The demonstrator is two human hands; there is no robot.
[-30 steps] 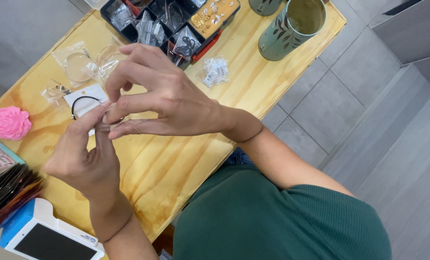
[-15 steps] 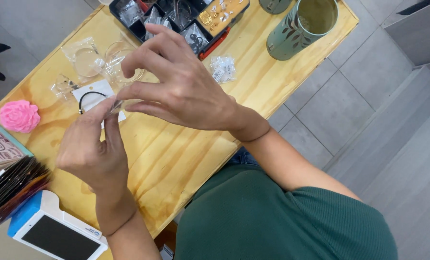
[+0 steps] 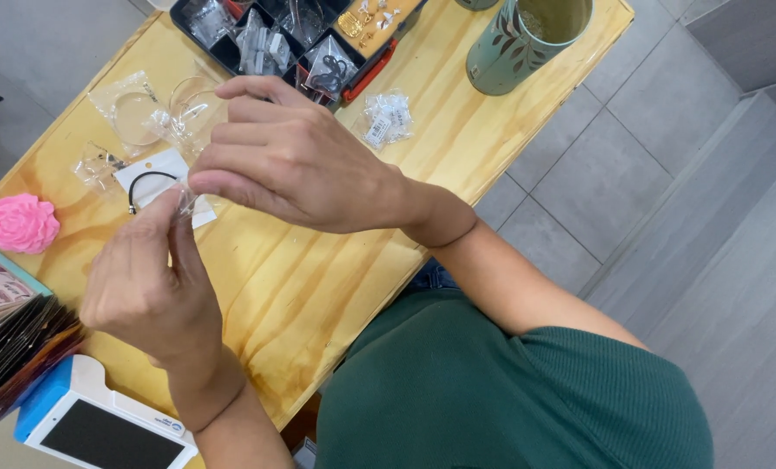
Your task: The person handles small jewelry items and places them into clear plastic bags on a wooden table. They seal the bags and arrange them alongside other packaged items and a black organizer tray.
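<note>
At centre left of the frame, the left hand and the right hand meet above the wooden worktop, fingers of both pressed together, pinching a small clear plastic bag. Just behind it lies a white card with a black cord; a pink rose sits at far left.

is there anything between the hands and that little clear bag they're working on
Nothing visible. The left hand pinches the small clear bag from below and the right hand grips it from above, fingertips right on it. The white card with the black cord lies on the table beneath.
</note>
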